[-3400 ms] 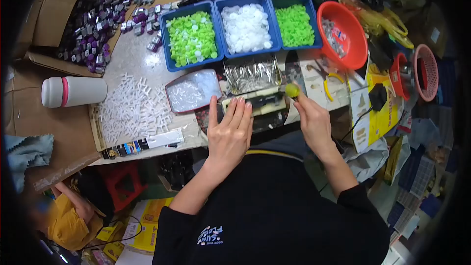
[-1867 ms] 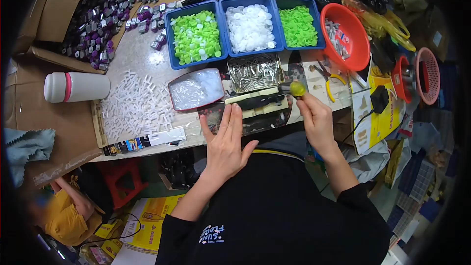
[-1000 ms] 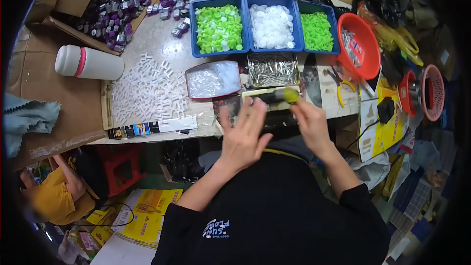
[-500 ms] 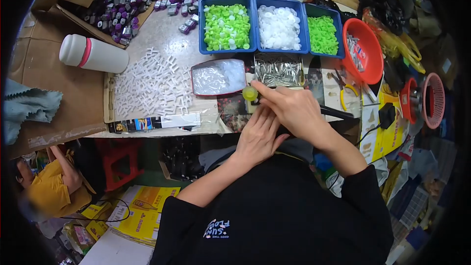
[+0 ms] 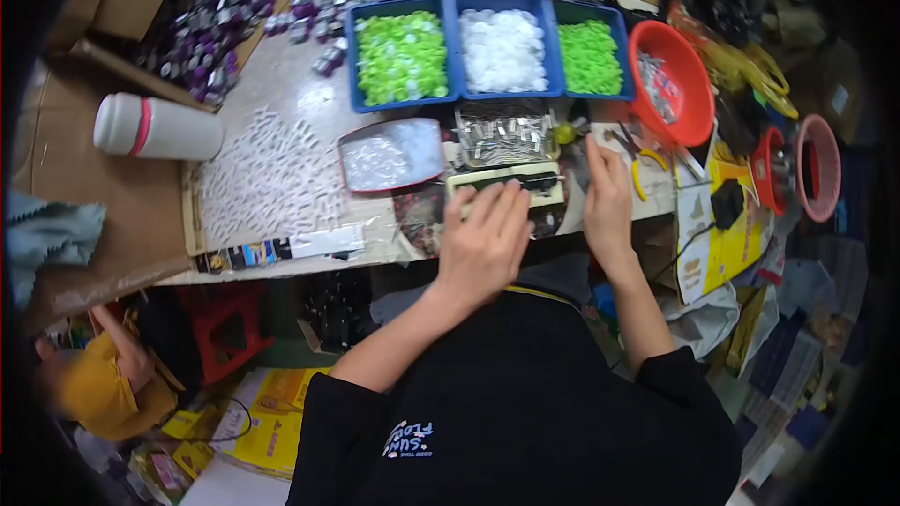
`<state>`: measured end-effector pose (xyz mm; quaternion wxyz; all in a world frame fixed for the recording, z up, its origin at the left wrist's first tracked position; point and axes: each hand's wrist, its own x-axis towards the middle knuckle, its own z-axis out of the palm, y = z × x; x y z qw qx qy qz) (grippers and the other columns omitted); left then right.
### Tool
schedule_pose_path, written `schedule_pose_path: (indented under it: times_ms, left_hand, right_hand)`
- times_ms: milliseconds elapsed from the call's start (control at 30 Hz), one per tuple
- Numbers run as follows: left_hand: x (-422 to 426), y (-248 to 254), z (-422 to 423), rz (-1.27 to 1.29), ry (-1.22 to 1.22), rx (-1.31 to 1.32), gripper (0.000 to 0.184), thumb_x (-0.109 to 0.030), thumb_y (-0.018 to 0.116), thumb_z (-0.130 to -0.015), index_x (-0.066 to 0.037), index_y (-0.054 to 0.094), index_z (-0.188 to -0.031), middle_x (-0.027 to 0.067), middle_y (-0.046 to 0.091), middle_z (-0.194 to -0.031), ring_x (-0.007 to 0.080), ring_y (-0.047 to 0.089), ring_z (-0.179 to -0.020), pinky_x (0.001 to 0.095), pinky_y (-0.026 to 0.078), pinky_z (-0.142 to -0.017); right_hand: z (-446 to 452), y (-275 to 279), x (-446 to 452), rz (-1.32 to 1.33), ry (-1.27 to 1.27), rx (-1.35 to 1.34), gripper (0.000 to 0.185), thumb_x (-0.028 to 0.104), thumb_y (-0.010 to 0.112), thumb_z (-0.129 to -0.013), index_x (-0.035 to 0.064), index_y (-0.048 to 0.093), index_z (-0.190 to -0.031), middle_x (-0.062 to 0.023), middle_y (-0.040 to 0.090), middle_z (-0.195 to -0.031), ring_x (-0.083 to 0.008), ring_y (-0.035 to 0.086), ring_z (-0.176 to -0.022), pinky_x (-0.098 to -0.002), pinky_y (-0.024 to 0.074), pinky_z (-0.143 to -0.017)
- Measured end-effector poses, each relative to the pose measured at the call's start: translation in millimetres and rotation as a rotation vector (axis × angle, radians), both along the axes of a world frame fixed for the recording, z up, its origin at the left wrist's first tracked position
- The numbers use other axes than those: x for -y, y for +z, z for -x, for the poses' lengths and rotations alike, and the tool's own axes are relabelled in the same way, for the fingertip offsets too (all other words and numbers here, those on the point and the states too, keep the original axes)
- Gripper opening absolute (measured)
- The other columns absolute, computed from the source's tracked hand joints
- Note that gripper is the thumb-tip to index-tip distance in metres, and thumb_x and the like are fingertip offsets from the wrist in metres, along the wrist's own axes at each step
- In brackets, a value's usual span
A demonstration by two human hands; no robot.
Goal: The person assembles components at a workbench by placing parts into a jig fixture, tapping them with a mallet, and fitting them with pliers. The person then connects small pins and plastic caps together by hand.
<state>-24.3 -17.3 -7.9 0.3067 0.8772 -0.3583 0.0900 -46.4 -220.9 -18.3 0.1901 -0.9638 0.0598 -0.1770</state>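
A cream-coloured block (image 5: pixel 463 184) lies at the table's front edge with a dark slender part (image 5: pixel 536 180) along its top. My left hand (image 5: pixel 484 239) reaches over this block, fingers stretched out and their tips resting on or just above it. Off to the right is my right hand (image 5: pixel 609 206), its fingers extended and slightly blurred. Just left of those fingertips is a small tool with a yellow-green rounded end (image 5: pixel 564 134); its other end looks dark and is partly hidden. Behind the block stands a tray of small metal pins (image 5: pixel 506 136).
Blue bins hold green-and-clear caps (image 5: pixel 401 56), white discs (image 5: pixel 502 52) and green pieces (image 5: pixel 589 56). White plastic parts (image 5: pixel 272 173) and a bottle (image 5: pixel 159 126) lie left. A red bowl (image 5: pixel 698 84) and yellow-handled pliers (image 5: pixel 641 173) are right. A person in yellow (image 5: pixel 108 384) sits lower left.
My hands, close together before, have parted. The right one moved right, and the yellow-green tool went from in front of the pin tray to its right side. The cream block is now uncovered.
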Motion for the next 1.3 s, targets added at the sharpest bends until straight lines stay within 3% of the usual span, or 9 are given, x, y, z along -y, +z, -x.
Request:
schedule_pose_path:
  times_ms: [133, 200, 300, 400, 700, 833, 967, 1133, 1300]
  left_hand:
    - [19.8, 11.6, -41.9, -0.083, -0.095, 0.082, 0.016, -0.016, 0.066, -0.078, -0.007, 0.055, -0.084, 0.0076, 0.052, -0.08, 0.0246, 0.053, -0.084, 0.041, 0.036, -0.087]
    - [19.4, 15.4, -51.3, -0.187, -0.147, -0.03, 0.019, -0.016, 0.068, -0.076, -0.005, 0.055, -0.086, 0.0084, 0.052, -0.08, 0.0261, 0.052, -0.084, 0.0397, 0.037, -0.083]
    - [16.7, 19.7, -56.5, -0.195, -0.196, -0.065, 0.025, -0.015, 0.07, -0.075, -0.004, 0.056, -0.093, 0.0113, 0.052, -0.088, 0.0287, 0.052, -0.085, 0.0395, 0.038, -0.081]
    - [8.2, 24.6, -58.2, -0.056, -0.225, -0.152, 0.031, -0.011, 0.069, -0.077, -0.001, 0.056, -0.103, 0.014, 0.052, -0.094, 0.0312, 0.052, -0.09, 0.04, 0.04, -0.083]
    - [-12.5, 25.3, -48.0, 0.403, -0.122, -0.759, 0.023, -0.004, 0.055, -0.083, 0.001, 0.05, -0.105, 0.0163, 0.054, -0.097, 0.0297, 0.056, -0.09, 0.0321, 0.044, -0.083]
    - [-7.7, 13.6, -47.3, 0.68, -0.246, -0.634, 0.022, -0.011, 0.05, -0.089, -0.002, 0.05, -0.109, 0.0068, 0.048, -0.095, 0.0147, 0.046, -0.084, 0.0267, 0.038, -0.08]
    - [-11.5, 3.3, -47.2, 0.771, -0.271, -0.617, 0.032, -0.032, 0.054, -0.094, -0.001, 0.057, -0.105, 0.011, 0.056, -0.091, 0.0218, 0.053, -0.084, 0.0302, 0.04, -0.077]
    - [-16.8, 7.3, -41.8, 0.791, -0.304, -0.747, 0.028, -0.027, 0.055, -0.095, -0.001, 0.055, -0.106, 0.0078, 0.055, -0.088, 0.0149, 0.05, -0.075, 0.0261, 0.04, -0.068]
    - [-16.6, 19.0, -40.1, 0.753, -0.376, -0.701, 0.026, -0.024, 0.055, -0.096, 0.0, 0.054, -0.107, 0.006, 0.055, -0.086, 0.0112, 0.049, -0.07, 0.0241, 0.041, -0.063]
  right_hand:
    - [11.9, 8.7, 16.2, -0.173, -0.054, 0.03, 0.031, -0.002, 0.053, -0.085, -0.0032, 0.057, -0.116, -0.0192, 0.061, -0.11, -0.0353, 0.057, -0.106, -0.038, 0.0442, -0.09]
    - [23.2, 10.6, 41.2, -0.098, -0.21, -0.035, 0.023, 0.007, 0.062, -0.083, -0.0019, 0.057, -0.104, -0.0183, 0.06, -0.105, -0.036, 0.056, -0.103, -0.0404, 0.0428, -0.09]
    - [37.2, 8.9, 66.3, 0.092, -0.376, -0.307, 0.049, 0.014, 0.072, -0.075, -0.0016, 0.048, -0.115, -0.0209, 0.051, -0.118, -0.0377, 0.047, -0.112, -0.0428, 0.0371, -0.097]
    - [41.7, -8.2, 77.5, 0.188, -0.227, -0.06, 0.055, 0.015, 0.072, -0.074, -0.0025, 0.046, -0.119, -0.0235, 0.049, -0.12, -0.0394, 0.045, -0.114, -0.0438, 0.0363, -0.099]
    - [30.9, 7.7, 86.5, 0.097, -0.176, -0.255, 0.061, 0.006, 0.067, -0.068, -0.005, 0.043, -0.123, -0.023, 0.048, -0.115, -0.0403, 0.045, -0.111, -0.0436, 0.0381, -0.098]
    - [27.5, -3.3, 86.4, 0.185, -0.236, -0.329, 0.05, 0.0, 0.061, -0.069, -0.0037, 0.046, -0.117, -0.0221, 0.048, -0.109, -0.0401, 0.047, -0.105, -0.0447, 0.0398, -0.094]
    - [41.7, -11.6, 87.6, 0.178, -0.218, -0.255, 0.04, -0.002, 0.056, -0.072, -0.0024, 0.05, -0.111, -0.021, 0.048, -0.109, -0.0383, 0.047, -0.102, -0.0424, 0.0409, -0.09]
    - [34.5, 36.8, 39.0, -0.378, -0.075, -0.012, 0.023, -0.001, 0.054, -0.078, -0.0011, 0.052, -0.102, -0.0179, 0.052, -0.105, -0.037, 0.054, -0.091, -0.0408, 0.045, -0.08]
    - [5.5, 69.3, -6.6, -0.333, 0.34, 0.015, 0.038, -0.005, 0.063, -0.064, 0.0024, 0.054, -0.1, -0.0143, 0.054, -0.094, -0.0331, 0.055, -0.085, -0.0372, 0.0456, -0.076]
